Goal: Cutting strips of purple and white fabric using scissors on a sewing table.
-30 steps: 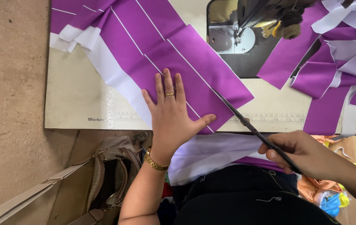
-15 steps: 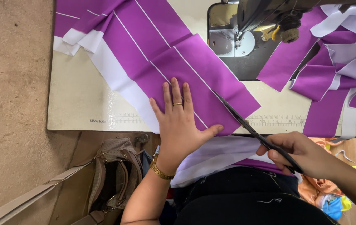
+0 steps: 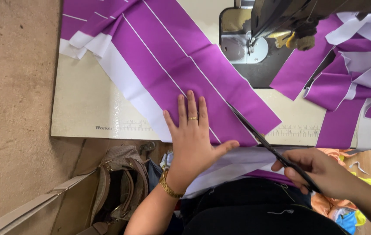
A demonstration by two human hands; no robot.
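My left hand (image 3: 194,137) lies flat, fingers spread, on a purple fabric strip with thin white lines (image 3: 181,65) that runs diagonally over the cream sewing table (image 3: 85,109). It wears a ring and a gold bracelet. My right hand (image 3: 320,172) grips black scissors (image 3: 263,141) by the handles. The blades point up-left along the fabric's edge, just right of my left thumb. A white layer (image 3: 129,89) shows under the purple along its left edge and hangs over the table front.
A dark sewing machine (image 3: 281,17) with a metal plate (image 3: 242,45) stands at the back. Several loose purple and white fabric pieces (image 3: 350,78) are piled at the right. A brown bag (image 3: 120,182) sits on the floor below the table, beside a tan wall (image 3: 11,109).
The view has shifted slightly. My left hand stays pressed on the fabric, and the scissors have edged a little further along the fabric's edge.
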